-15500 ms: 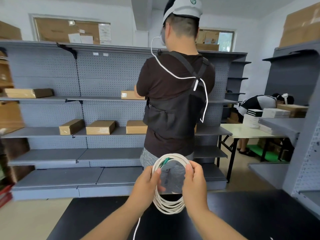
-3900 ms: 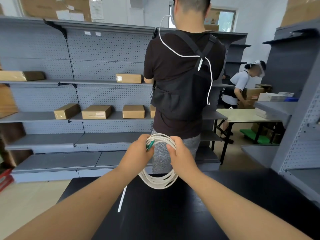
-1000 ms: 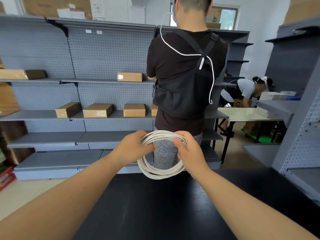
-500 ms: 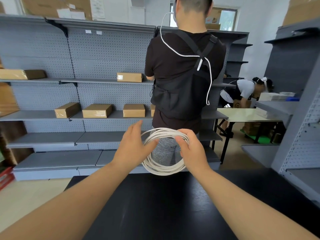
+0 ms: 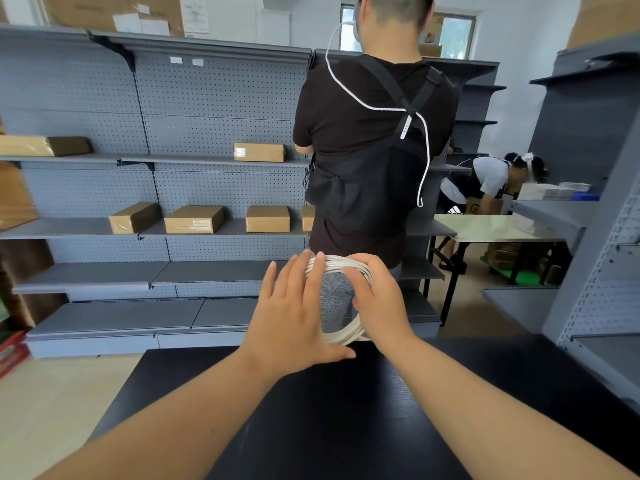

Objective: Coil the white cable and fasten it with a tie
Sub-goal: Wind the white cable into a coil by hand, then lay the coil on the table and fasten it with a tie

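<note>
Left hand flattened; right hand grips round white coil.

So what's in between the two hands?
The coiled white cable, seen in the head view. The right hand grips its right side; the left hand, fingers straight, covers its left side.

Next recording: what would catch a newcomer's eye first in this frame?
The coiled white cable at centre, held upright above the far edge of the black table: the right hand curls round its right side, the left hand covers its left with straight fingers. Just behind, a person in black stands back to the camera, facing grey shelves holding cardboard boxes.
</note>
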